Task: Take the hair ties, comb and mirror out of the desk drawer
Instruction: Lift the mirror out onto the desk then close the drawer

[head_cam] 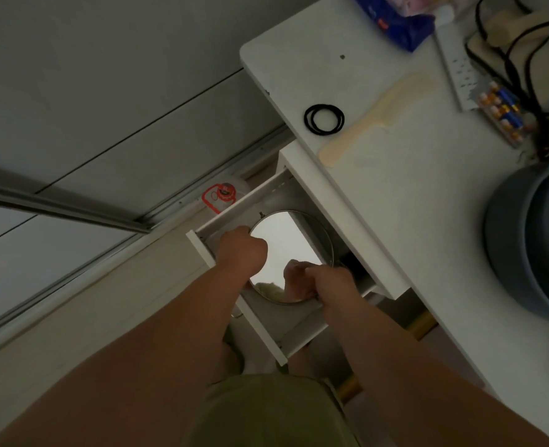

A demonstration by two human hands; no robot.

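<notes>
The white desk drawer (202, 250) is pulled open below the desk edge. Inside it lies a round metal-rimmed mirror (283, 243), glass up. My left hand (242, 251) grips the mirror's left rim with closed fingers. My right hand (328, 283) holds its lower right rim; the reflection of that hand shows in the glass. Black hair ties (324, 119) lie in a small ring on the white desk (395, 201) near its left edge. A cream comb (373, 121) lies beside them on the desk, handle toward the drawer.
At the desk's back are a blue packet (395, 21), a white power strip (457, 66) with black cables, and a pack of batteries (502, 111). A grey-blue basin (524, 240) sits at the right. A red-and-white container (221, 195) stands on the floor by the sliding-door rail.
</notes>
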